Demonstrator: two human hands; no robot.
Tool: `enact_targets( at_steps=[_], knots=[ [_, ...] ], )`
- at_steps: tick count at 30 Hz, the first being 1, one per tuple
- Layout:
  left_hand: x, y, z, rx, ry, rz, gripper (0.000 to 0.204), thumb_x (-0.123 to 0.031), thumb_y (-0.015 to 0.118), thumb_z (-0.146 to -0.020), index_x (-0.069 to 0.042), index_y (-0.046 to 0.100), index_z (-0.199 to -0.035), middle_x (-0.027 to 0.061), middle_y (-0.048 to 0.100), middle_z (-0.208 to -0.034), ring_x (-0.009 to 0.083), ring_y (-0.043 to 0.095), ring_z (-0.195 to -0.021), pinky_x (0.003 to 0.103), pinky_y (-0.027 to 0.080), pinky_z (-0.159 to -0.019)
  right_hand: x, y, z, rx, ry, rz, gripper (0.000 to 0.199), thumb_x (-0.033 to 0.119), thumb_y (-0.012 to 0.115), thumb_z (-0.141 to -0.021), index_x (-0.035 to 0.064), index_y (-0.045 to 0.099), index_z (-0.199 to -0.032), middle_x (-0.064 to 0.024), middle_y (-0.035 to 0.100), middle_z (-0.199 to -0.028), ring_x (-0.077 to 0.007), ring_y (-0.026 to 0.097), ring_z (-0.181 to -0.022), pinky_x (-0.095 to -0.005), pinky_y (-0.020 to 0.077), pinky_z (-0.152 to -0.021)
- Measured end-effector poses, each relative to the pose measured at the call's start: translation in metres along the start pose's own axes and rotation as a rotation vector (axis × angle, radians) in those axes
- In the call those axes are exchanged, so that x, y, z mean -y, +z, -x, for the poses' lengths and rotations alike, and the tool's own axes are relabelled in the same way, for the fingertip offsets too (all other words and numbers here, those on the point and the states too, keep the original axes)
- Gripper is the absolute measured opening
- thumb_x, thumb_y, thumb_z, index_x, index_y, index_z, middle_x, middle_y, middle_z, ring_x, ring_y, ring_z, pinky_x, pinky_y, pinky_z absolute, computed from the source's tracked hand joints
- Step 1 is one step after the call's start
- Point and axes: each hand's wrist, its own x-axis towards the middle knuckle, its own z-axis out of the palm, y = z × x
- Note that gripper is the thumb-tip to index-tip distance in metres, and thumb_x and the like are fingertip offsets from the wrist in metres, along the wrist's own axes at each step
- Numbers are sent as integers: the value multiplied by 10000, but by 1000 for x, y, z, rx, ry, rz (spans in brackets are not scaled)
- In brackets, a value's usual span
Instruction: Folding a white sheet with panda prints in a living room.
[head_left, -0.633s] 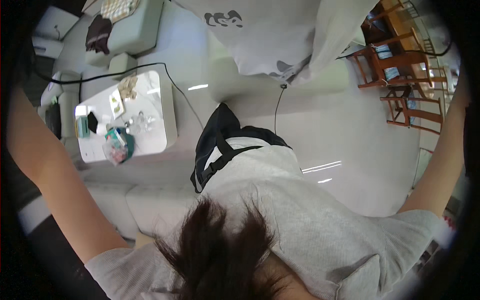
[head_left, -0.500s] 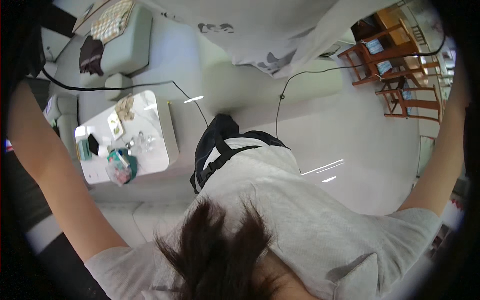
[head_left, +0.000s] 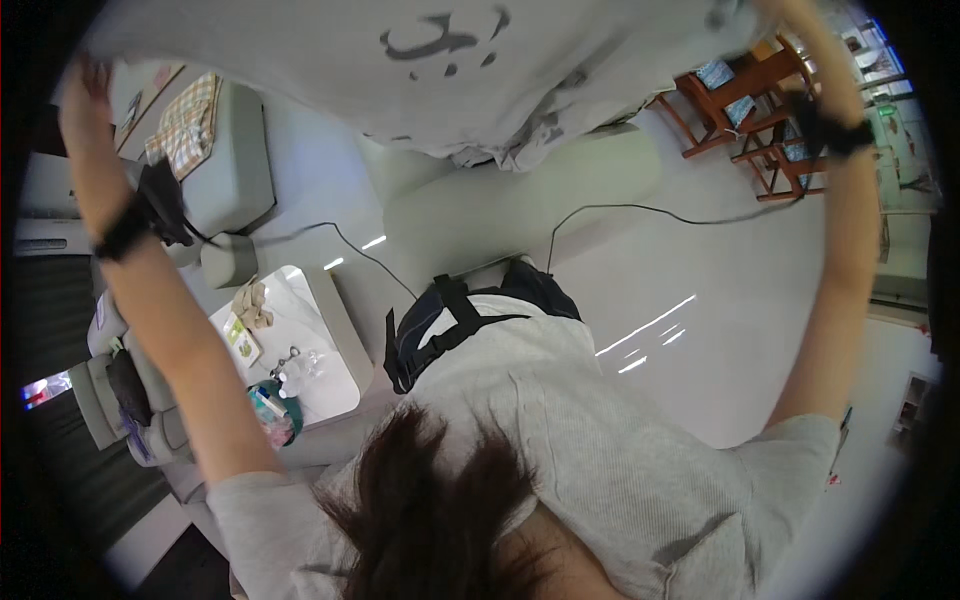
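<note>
A large light grey sheet (head_left: 330,75) with dark animal-face prints spans the top of the view, hanging in folds between my raised arms. My left hand (head_left: 92,88) is up at the sheet's left edge, closed on it, its fingers small and partly blurred. At the upper right, my right hand (head_left: 797,18) meets the sheet's other side; the cloth hangs from there, though the frame's edge cuts off the fingers. Dark bands with cables circle both wrists.
On the left stands a white table (head_left: 338,372) with a teal bag (head_left: 288,425), tan cloth and small items. A grey-green ottoman (head_left: 235,150) bears a checked cloth. A long pale seat (head_left: 520,205) lies ahead; wooden chairs (head_left: 750,88) stand right. Black cables (head_left: 640,206) trail from my waist.
Both arms have swung upward and forward, bringing the wrists into view. The sheet now spreads wider across the top, its lower edge bunched near the middle. My view has shifted slightly.
</note>
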Motion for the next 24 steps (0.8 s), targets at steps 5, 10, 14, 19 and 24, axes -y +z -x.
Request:
enact_targets(
  at_steps=[5,10,14,19,24],
  knots=[
    [163,-151,263,194,-416,-329,113,-197,453,-797,-91,433,-762,-21,392,-686,85,383,-635,218,356,-618,55,215,158,414,-124,-869,452,25,522,-570,62,455,-1015,-149,536,-840,-268,525,-688,-318,417,-621],
    [148,-150,498,-466,-1011,-377,241,-208,474,-783,-55,453,-968,1,485,-815,103,469,-717,272,416,-628,72,327,272,702,16,-947,332,35,533,-577,67,479,-903,-144,532,-679,-275,523,-660,-340,400,-572],
    [173,-196,627,-328,-1299,-623,252,-247,477,-756,-86,474,-949,27,503,-817,140,485,-741,300,432,-559,51,435,344,962,-27,-1002,275,94,553,-584,58,507,-853,-150,547,-751,-306,522,-726,-350,409,-621],
    [171,-142,694,-400,-1482,-637,283,-236,469,-724,-63,477,-947,59,519,-842,182,509,-747,316,449,-536,35,458,340,975,-200,-794,257,156,573,-580,77,511,-817,-146,544,-745,-304,521,-731,-372,408,-632],
    [161,-138,717,-518,-1400,-682,299,-225,448,-713,-40,477,-947,97,527,-817,204,531,-684,307,446,-477,20,451,334,903,-478,-635,241,180,564,-589,114,525,-818,-128,544,-745,-295,523,-744,-394,411,-639]
  ],
)
